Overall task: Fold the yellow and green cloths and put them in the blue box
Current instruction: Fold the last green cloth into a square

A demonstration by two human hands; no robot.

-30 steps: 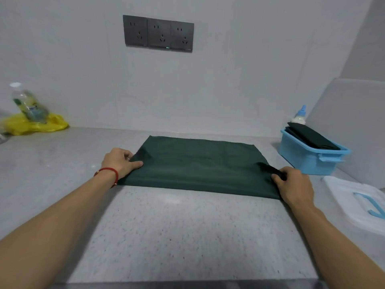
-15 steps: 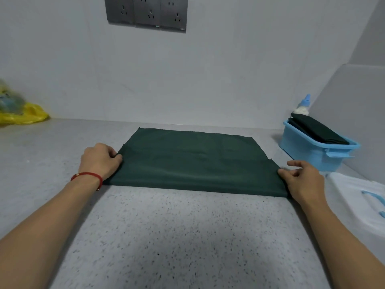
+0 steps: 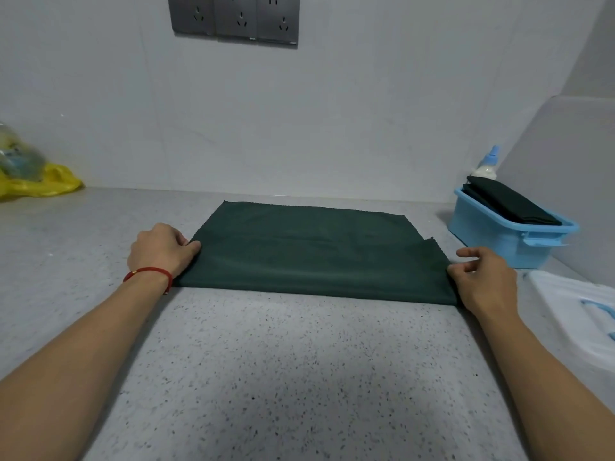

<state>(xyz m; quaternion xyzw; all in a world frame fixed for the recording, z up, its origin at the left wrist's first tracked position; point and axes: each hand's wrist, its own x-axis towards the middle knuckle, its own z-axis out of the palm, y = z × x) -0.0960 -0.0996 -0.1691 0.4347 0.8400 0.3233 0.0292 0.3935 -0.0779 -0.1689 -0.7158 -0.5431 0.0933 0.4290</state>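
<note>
Green cloth [image 3: 309,251] lies folded mid-bench. Your left hand [image 3: 159,251] pinches its left edge; your right hand [image 3: 482,277] pinches its right corner. Blue box [image 3: 499,241] stands at the bench's far right.

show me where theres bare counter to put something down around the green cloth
Bare counter lies in front of the green cloth, between the forearms. More lies left of the left hand, up to the yellow bag. The right side is crowded: right hand, blue box, white lid.
</note>
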